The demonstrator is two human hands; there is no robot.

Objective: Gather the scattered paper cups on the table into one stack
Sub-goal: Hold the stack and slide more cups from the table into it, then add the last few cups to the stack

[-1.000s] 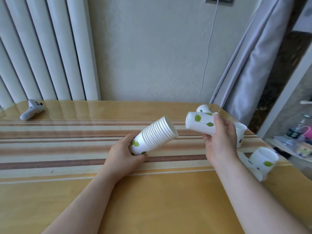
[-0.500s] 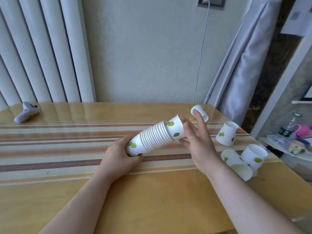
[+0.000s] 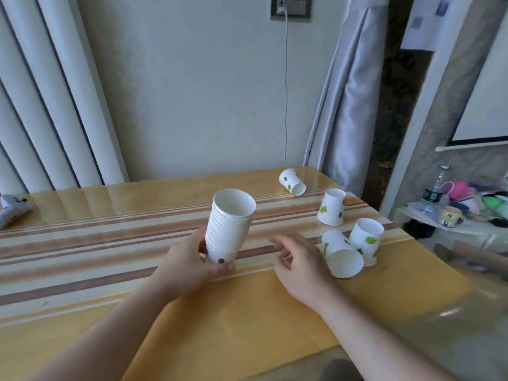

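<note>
Home room: curtain (image 3: 346,100), radiator (image 3: 41,105), striped table (image 3: 82,243).

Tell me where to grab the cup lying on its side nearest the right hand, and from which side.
Grip the tipped cup around its side wall, near the wide rim that faces the camera. Bring the right hand in from the left, where it is empty: an upside-down cup sits close against its right side and blocks that approach.

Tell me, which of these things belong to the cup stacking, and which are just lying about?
Part of the job:
stack of cups in the left hand
four loose cups
right hand, empty

Lying about:
white gadget
water bottle
charging cable
</note>
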